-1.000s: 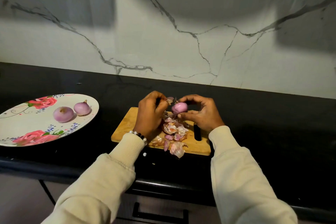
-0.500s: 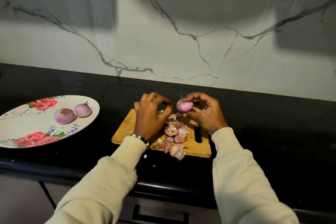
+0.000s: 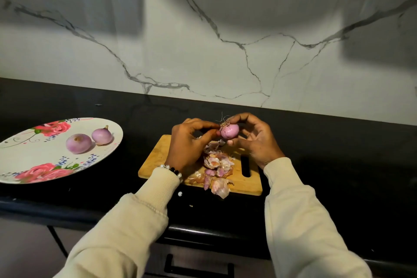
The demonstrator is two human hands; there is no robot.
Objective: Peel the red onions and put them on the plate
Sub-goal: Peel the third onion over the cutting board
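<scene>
Pink onion held over the board, both hands on it

Pink-purple onion [image 3: 229, 131], mostly bare w/ a tuft of dry roots on top, is up in the air above the far edge of the wooden cutting board [image 3: 158, 158]. Right hand [image 3: 255, 142] grips it: fingers curled over the top and thumb under, so the onion sits betw. them. Left hand [image 3: 189, 142] has fingers curled in tight, fingertips pinched together and touching the onion's left side by the roots; can't tell if a bit of skin is betw. them.

Loose peels [image 3: 216, 165] lie piled on the board below the hands, a few hanging over the near edge. Beaded bracelet [image 3: 171, 170] shows at the left cuff; both arms in cream sleeves.

Floral plate [image 3: 27, 160] sits well apart to the left on the black counter [image 3: 338, 165]. Two peeled onions [image 3: 79, 143] lie on it, side by side, touching or nearly so. Marble-look wall [image 3: 203, 40] behind.
</scene>
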